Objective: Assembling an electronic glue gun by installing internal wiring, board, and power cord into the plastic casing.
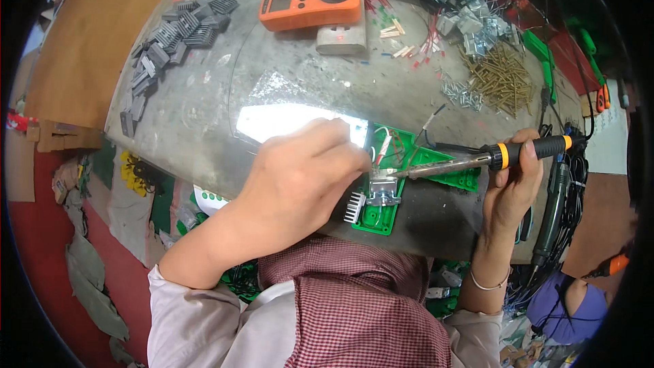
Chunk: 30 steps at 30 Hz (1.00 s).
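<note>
My right hand [516, 184] holds a soldering iron [449, 165] by its black and yellow handle. The iron points left, its tip at the upper end of a silver metal part [383, 194] inside a green plastic housing [375, 227]. From the left, my left hand [306, 170] reaches over the housing with its fingers pinched beside the iron's tip. Whatever is in that pinch is hidden. Red and white wires [385, 144] run inside the housing's upper part. A grey finned heat sink [354, 208] sits at its left edge. Another green plastic piece [453, 174] lies under the iron.
An orange multimeter [310, 5] rests on a white power strip [340, 39] at the back. Finned grey parts [180, 31] are heaped at back left. Brass-coloured screws [501, 78], silver screws [463, 92] and metal parts [477, 20] lie back right. A dark pen-shaped tool [553, 208] hangs by the right edge.
</note>
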{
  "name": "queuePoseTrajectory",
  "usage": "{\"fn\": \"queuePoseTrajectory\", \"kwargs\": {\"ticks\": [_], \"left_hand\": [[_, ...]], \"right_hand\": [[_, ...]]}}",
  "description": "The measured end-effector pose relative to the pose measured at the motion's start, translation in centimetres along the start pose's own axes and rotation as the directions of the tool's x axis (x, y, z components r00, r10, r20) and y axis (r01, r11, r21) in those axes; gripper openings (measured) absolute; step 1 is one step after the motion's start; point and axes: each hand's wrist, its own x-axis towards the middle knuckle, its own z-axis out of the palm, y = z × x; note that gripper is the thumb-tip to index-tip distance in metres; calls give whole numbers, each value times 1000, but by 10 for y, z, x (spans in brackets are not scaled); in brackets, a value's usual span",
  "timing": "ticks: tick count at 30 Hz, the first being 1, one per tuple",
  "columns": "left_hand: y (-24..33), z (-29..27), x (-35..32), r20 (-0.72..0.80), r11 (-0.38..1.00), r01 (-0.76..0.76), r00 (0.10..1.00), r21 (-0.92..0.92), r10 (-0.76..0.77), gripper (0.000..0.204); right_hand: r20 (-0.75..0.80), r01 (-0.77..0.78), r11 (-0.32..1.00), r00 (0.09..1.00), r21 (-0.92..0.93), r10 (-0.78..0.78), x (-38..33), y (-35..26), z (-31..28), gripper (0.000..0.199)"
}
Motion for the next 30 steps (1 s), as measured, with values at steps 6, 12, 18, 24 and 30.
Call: {"fn": "queuePoseTrajectory", "kwargs": {"ticks": [6,12,18,24,30], "left_hand": [[7,14,4,-92,993,-79,992,85,87,26],[7,14,7,-98,997,-64,993,52,69,38],[8,14,7,-113,997,-56,992,53,61,40],[7,16,7,-123,997,-50,991,65,58,40],[6,15,6,-104,998,-40,993,57,46,39]], "right_hand": [[-14,-14,998,1000,-59,13,-2,-3,5,25],[-20,-7,998,1000,-56,6,-2,-2,3,28],[-6,-13,999,1000,-48,13,-1,0,2,29],[-25,11,998,1000,-68,-12,-1,-1,3,29],[-7,21,997,1000,-72,-22,-1,1,1,30]]}}
